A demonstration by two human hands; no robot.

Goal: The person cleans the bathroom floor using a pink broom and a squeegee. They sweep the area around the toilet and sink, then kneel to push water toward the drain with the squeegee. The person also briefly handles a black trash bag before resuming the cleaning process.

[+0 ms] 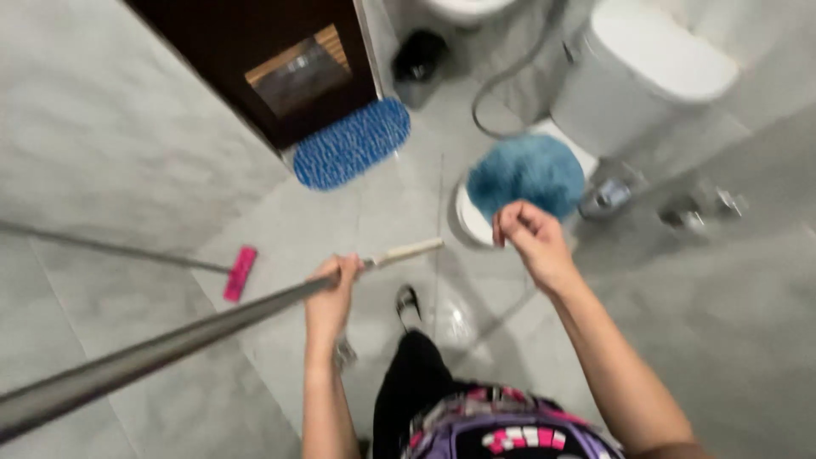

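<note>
Fingers of the left hand (331,289) wrap a long pole (170,340); the right hand (529,238), closed on nothing I can make out, hovers just before the toilet (629,76).

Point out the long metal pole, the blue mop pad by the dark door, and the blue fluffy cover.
long metal pole (170,344), head view, middle of the shaft.
blue mop pad (351,143), head view, centre of its surface.
blue fluffy cover (527,174), head view, middle of the fluff.

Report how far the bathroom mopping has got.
Done: the floor tiles near the foot look glossy, possibly wet. In hand: the left hand grips the long pole; the right hand is closed above the blue mop head. Left: cannot tell.
</note>
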